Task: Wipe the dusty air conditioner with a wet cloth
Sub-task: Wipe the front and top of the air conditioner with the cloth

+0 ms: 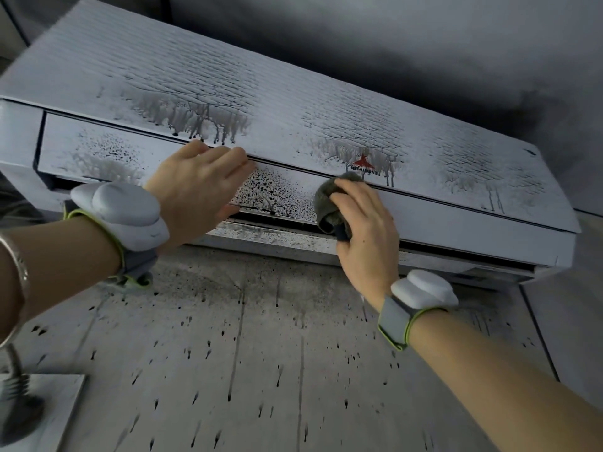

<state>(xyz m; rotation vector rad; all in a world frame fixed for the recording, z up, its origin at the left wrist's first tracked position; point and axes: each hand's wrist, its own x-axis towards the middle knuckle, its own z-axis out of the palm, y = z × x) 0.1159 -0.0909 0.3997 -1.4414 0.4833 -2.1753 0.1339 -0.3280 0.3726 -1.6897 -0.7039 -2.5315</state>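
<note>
I look up at the air conditioner, a white wall unit that fills the upper half of my view and tilts down toward four o'clock. Its front cover ends in a long dark seam running from nine o'clock to four o'clock, and under that sits the narrower flap with the open vent slot along its bottom edge. Grey dust streaks and black speckles mark the cover and the flap, thickest between my two hands. To three o'clock of my right hand the flap runs on bare to the unit's far end. Below the unit the wall is spattered with dark drips.

My left hand lies flat on the unit at ten o'clock from centre, fingers straight and together, the tips reaching the seam and the thumb down near the flap's lower edge. It holds nothing.

My right hand is just right of centre, fingers curled round a bunched grey-green cloth and pressing it to the flap directly below the red logo. The cloth spans from the seam down to the slot.

Each wrist carries a white tracker on a grey strap. At seven o'clock a metal bolt stands out by a white plate.
</note>
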